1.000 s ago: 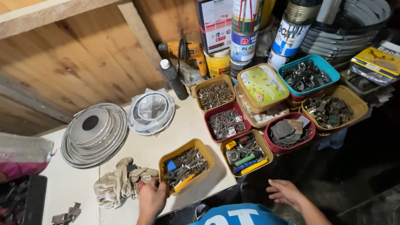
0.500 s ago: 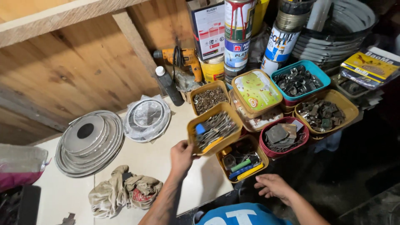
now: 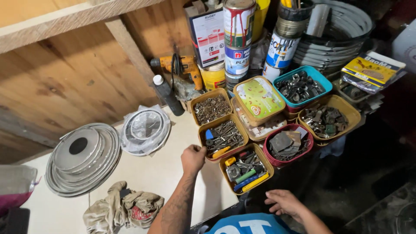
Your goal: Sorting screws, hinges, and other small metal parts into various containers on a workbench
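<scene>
Head view, looking down on a pale surface (image 3: 173, 173) against a wooden wall. Left hand (image 3: 193, 158) is at the near-left corner of a yellow tub of screws (image 3: 223, 138); fingers curled against its rim, touching it, whether they pinch it I cannot tell. This tub sits in a column of three: a tub of nuts (image 3: 211, 108) behind it, a tub of mixed tools (image 3: 245, 171) in front, all just beside one another. Right hand (image 3: 286, 203) hangs off the near edge of the surface, below the tool tub, fingers loosely spread, holding nothing.

To the right: a lidded tin (image 3: 258, 99), a red tub (image 3: 287, 144), a teal tub (image 3: 302, 86). To the left: stacked metal discs (image 3: 82, 158), a bagged disc (image 3: 145, 129), a crumpled rag (image 3: 123, 208). Behind: an orange drill (image 3: 180, 67) and paint cans (image 3: 238, 39).
</scene>
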